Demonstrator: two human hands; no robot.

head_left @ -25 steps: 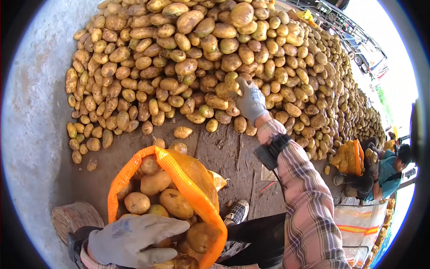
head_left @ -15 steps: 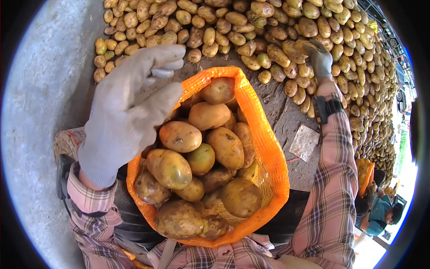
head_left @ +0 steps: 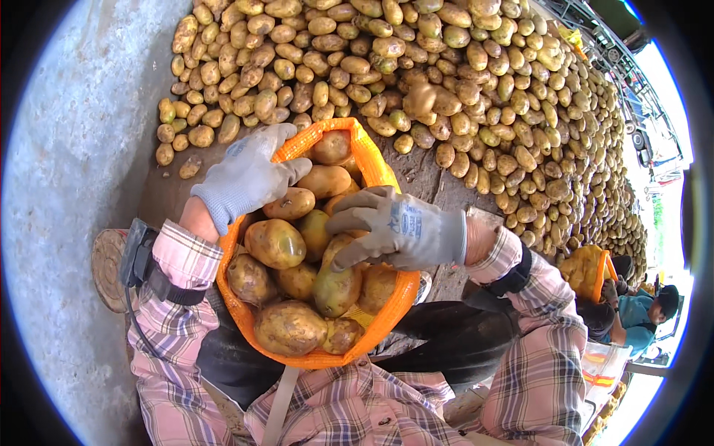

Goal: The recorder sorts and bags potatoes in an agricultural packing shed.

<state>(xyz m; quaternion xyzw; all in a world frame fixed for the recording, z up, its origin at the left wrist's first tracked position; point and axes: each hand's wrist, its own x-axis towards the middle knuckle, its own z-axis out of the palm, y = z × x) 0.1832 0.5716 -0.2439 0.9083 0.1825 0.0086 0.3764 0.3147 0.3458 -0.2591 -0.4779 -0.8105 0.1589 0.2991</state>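
An orange mesh bag (head_left: 399, 301), its mouth held wide, is filled with potatoes between my legs. My left hand (head_left: 247, 172), in a grey glove, is closed on the bag's left upper rim, its thumb reaching inside. My gloved right hand (head_left: 401, 229) is inside the mouth on the right, its fingers curled over a greenish potato (head_left: 337, 288). Its palm hides part of the contents. Near the front of the bag lie a large brown potato (head_left: 290, 328) and a smaller potato (head_left: 343, 336); a yellowish potato (head_left: 274, 244) sits at the left.
A broad heap of loose potatoes (head_left: 513, 97) spreads beyond the bag and along the right. One loose potato (head_left: 190, 166) lies on the floor near a concrete surface (head_left: 82, 186) at left. Farther right, another person (head_left: 638, 320) sits beside a filled orange bag (head_left: 584, 271).
My right hand has come back from the heap into the bag's mouth, onto a potato. My left hand has lowered from above the bag onto its rim.
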